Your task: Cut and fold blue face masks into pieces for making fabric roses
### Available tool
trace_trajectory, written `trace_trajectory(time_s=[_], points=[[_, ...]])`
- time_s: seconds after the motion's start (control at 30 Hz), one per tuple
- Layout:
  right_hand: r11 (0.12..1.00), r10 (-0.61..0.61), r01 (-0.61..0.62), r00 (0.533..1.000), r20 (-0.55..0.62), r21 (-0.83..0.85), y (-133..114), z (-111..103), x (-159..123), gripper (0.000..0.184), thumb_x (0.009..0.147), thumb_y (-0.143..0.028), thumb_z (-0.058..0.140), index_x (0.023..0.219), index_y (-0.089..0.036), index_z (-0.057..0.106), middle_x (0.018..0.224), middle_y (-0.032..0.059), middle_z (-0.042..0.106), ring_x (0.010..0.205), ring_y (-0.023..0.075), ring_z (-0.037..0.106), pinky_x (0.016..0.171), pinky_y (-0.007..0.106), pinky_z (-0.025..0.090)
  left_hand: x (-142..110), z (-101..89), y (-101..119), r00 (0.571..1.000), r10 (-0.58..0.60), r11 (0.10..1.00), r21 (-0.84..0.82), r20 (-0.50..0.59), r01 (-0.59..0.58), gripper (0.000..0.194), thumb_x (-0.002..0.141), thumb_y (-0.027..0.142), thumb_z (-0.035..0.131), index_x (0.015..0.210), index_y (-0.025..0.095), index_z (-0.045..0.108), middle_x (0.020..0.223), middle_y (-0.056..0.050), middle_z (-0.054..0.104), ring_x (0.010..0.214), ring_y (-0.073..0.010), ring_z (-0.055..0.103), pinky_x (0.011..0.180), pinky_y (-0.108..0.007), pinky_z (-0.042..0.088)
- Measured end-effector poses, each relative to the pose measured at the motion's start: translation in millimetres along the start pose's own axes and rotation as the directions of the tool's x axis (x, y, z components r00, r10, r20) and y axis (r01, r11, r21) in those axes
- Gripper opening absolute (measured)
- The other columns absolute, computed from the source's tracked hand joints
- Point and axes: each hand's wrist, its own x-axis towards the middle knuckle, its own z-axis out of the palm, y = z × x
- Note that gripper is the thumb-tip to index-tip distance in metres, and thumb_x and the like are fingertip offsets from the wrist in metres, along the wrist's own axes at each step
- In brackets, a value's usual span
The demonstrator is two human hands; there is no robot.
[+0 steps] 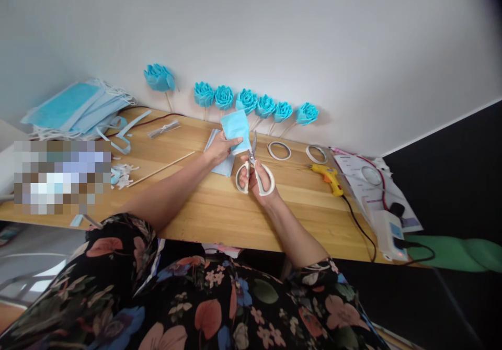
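My left hand (219, 148) pinches a folded piece of light blue face-mask fabric (236, 126) above the table. In my right hand (253, 175) is a pair of white-handled scissors (266, 180), fingers through the loops. Their blades stand apart at the fabric's lower right edge; whether they touch it I cannot tell. Under my left hand another blue mask piece (223, 168) lies flat on the wood. Behind my hands, several blue fabric roses (247, 100) on thin sticks lean against the wall.
A stack of blue masks (66, 106) sits at the left, with cut strips (123, 133) beside it. A wooden stick (161, 169) lies left of my forearm. Two tape rolls (279, 151), a yellow glue gun (327, 177) and a white power strip (390, 234) are on the right.
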Motion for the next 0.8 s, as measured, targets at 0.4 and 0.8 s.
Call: trace_trajectory(time_s=[0.4, 0.8], points=[[0.999, -0.012, 0.012, 1.0, -0.01, 0.036, -0.4, -1.8, -0.1, 0.049, 0.075, -0.06, 0.076, 0.102, -0.02, 0.066, 0.063, -0.0045, 0.056, 0.049, 0.0087, 0.045, 0.043, 0.022, 0.038, 0.4, -2.4, -1.0, 1.0, 0.011, 1.0, -0.001, 0.002, -0.011, 0.037, 0.052, 0.016, 0.095, 0.079, 0.015, 0.069, 0.074, 0.0, 0.072, 0.066, -0.0124, 0.065, 0.073, -0.028, 0.053], [0.999, -0.003, 0.002, 1.0, -0.018, -0.037, 2.9, -7.5, 0.5, 0.06, 0.074, -0.064, 0.075, 0.113, -0.019, 0.064, 0.058, -0.0071, 0.054, 0.042, 0.0074, 0.044, 0.037, 0.021, 0.032, 5.4, -10.2, -4.8, 0.998, 0.037, 0.999, -0.013, 0.05, -0.037, 0.047, 0.047, 0.024, 0.098, 0.085, 0.014, 0.071, 0.079, -0.001, 0.075, 0.07, -0.0134, 0.068, 0.074, -0.027, 0.054]])
